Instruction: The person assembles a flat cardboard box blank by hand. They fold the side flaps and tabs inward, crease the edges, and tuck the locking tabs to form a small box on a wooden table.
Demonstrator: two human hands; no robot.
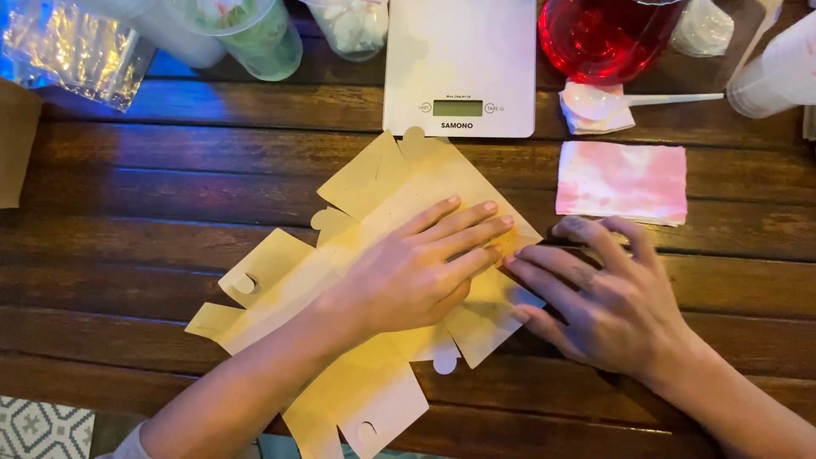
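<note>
Flattened tan cardboard box blank (374,255), die-cut with tabs and half-round notches, lies slantwise across the middle of the dark wooden plank desk (127,187), its lowest flap reaching the near edge. The left hand (416,272) presses flat on its centre, fingers spread and straight, gripping nothing. The right hand (608,297) rests palm down at the blank's right corner, fingers splayed, tips touching the card edge and just meeting the left fingertips; it too closes on nothing.

A clean fold here would seem to call for steady pressure from the left palm while the right fingertips work along the scored line at that corner, keeping the crease straight.

Room is tight at the far side: a white flat kitchen scale (459,68) sits just beyond the blank's top tab, a pink-stained white folded napkin (620,180) lies near the right hand, a white plastic spoon (612,102) rests on another tissue, and a clear jug of red liquid (603,34) stands behind. Open planks lie to the left.
</note>
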